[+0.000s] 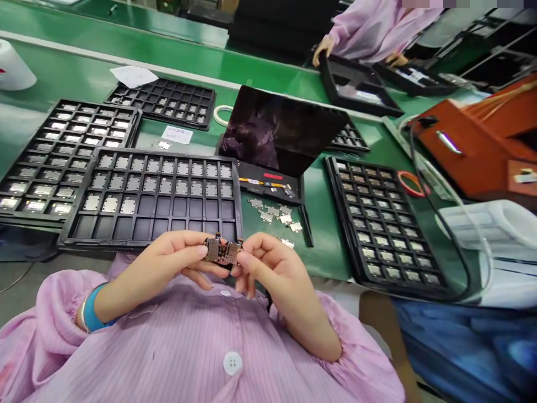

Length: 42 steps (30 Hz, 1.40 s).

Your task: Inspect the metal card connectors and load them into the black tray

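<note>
Close to my chest, my left hand pinches a small circuit board with metal shields between thumb and fingers. My right hand grips a second small circuit board right beside it. The boards' inner edges meet or overlap; whether they are joined I cannot tell. Just beyond my hands lies a black compartment tray, its rear rows filled with flat silver pieces and most front pockets bare. Several loose silver metal parts are scattered on the green mat to the right of it.
More filled trays stand at left and right. A dark screen leans up behind a black fixture with an orange flex cable. Tape rolls and an orange box sit around. Across the bench, another person's hand touches a black box.
</note>
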{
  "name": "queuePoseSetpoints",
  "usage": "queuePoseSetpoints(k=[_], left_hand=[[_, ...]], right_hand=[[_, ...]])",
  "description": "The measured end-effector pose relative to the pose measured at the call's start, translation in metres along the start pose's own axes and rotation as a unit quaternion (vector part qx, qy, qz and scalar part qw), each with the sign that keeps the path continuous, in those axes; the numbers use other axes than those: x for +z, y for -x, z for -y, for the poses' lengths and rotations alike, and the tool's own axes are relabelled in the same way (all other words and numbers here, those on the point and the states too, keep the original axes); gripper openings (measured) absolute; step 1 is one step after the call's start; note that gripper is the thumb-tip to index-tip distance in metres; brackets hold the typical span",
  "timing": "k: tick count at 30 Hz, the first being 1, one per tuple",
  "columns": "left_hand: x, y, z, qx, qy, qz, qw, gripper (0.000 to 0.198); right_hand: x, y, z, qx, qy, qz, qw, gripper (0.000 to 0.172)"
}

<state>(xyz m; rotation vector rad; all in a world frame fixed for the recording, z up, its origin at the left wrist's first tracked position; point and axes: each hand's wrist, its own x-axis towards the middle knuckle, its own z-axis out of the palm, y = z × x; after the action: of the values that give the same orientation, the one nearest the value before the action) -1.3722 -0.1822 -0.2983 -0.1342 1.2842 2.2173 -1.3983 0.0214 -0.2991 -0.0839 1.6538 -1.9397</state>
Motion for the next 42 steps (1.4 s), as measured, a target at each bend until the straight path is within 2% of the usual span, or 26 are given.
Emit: queuePoseSetpoints(k=[3,12,18,21,32,42], left_hand=[[0.0,0.005,0.001,-0.003,-0.014,0.009,1.0,0.023],[-0.004,0.005,0.005,-0.038,0.05,0.053,0.997,0.025],[-0.004,0.004,0.006,-0.041,0.045,0.059,0.996,0.023],[-0.005,0.003,0.005,-0.044,0.038,0.05,0.997,0.023],[-0.006,-0.001,0.005,-0.072,0.045,0.035,0.996,0.023],[-0.006,-0.003,0.006,-0.079,0.057,0.027,0.995,0.024]], right_hand=[[0.0,-0.003,-0.005,-0.01,0.007,0.007,1.0,0.03],[0.002,0.005,-0.011,-0.029,0.014,-0.004,0.999,0.025],[0.003,0.005,-0.015,-0.106,0.105,-0.033,0.988,0.02],[0.003,0.005,-0.015,-0.12,0.144,-0.059,0.981,0.021],[0.005,0.003,-0.01,-0.083,0.15,-0.061,0.983,0.023],[0.004,0.003,-0.009,-0.094,0.182,-0.073,0.976,0.022]])
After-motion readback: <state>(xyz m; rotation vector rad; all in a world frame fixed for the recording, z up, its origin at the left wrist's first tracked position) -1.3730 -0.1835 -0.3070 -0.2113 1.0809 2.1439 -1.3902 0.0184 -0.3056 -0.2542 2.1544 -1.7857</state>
